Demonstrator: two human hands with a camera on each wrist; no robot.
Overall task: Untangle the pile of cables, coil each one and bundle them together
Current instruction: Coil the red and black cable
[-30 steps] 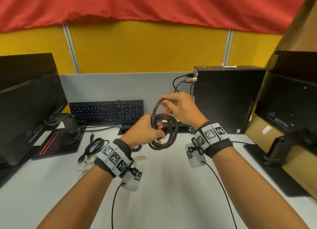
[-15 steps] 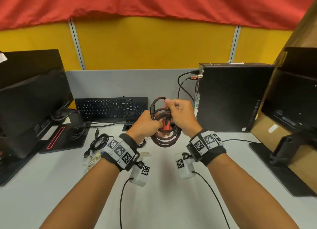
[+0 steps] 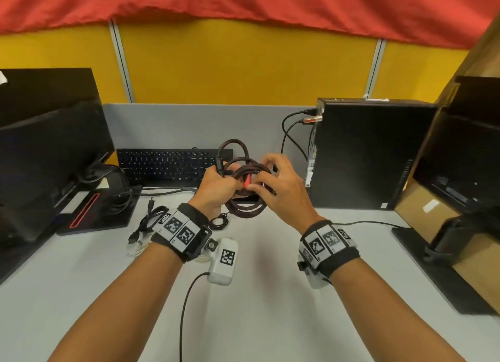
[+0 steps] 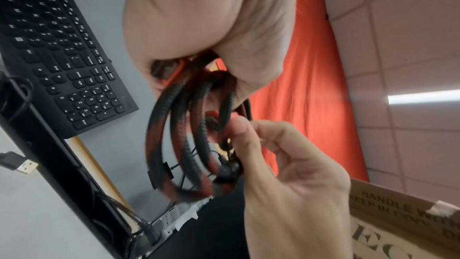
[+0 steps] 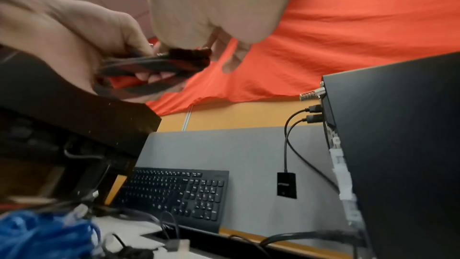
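Observation:
A red-and-black braided cable (image 3: 244,169) is wound into a coil (image 4: 179,141) and held above the desk (image 3: 257,294). My left hand (image 3: 216,188) grips the left side of the coil, fingers curled round several loops (image 5: 149,66). My right hand (image 3: 273,183) pinches the coil's right side with thumb and fingertips (image 4: 239,131); a red plug (image 3: 246,181) shows between the hands. A black cable bundle (image 3: 151,221) lies on the desk left of my left wrist, with pale cables (image 3: 138,249) beside it. A blue cable (image 5: 44,231) shows low in the right wrist view.
A black keyboard (image 3: 167,164) leans against the grey partition (image 3: 189,126) behind the hands. A black computer tower (image 3: 370,153) stands at right with cables plugged in. Monitors (image 3: 46,156) flank both sides, and a cardboard box (image 3: 422,207) sits at right.
The coil has turned flatter and a loop now sticks up behind my left hand. My right hand shifted from the coil's top to pinching its right side.

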